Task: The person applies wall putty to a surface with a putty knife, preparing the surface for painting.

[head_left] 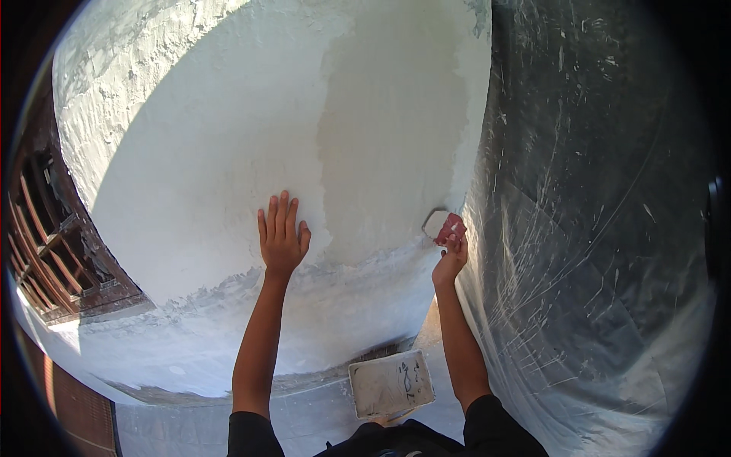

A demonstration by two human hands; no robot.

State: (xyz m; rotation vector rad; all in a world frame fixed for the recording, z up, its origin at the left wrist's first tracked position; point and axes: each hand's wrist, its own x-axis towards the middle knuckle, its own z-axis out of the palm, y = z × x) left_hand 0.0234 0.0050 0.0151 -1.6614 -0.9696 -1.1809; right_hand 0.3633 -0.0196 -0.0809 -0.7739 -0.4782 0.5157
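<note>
My left hand point(282, 242) lies open against the pale plastered wall point(221, 167), fingers pointing up and thumb out to the side. My right hand point(451, 263) is closed on a small red tool point(451, 228) smeared with white, held close to the wall's right edge. A whitish rounded patch with a dark outline point(435, 222) adjoins the tool; whether it is part of the tool or of the wall I cannot tell. A broad, darker, damp-looking band point(392, 145) of plaster runs down the wall between my hands.
Splashed plastic sheeting point(586, 228) hangs along the right. Below, near my body, is a pale rectangular container point(392, 385) with dark markings. A brown window frame with bars point(57, 236) is at the left. Rough sunlit plaster point(106, 99) covers the upper left.
</note>
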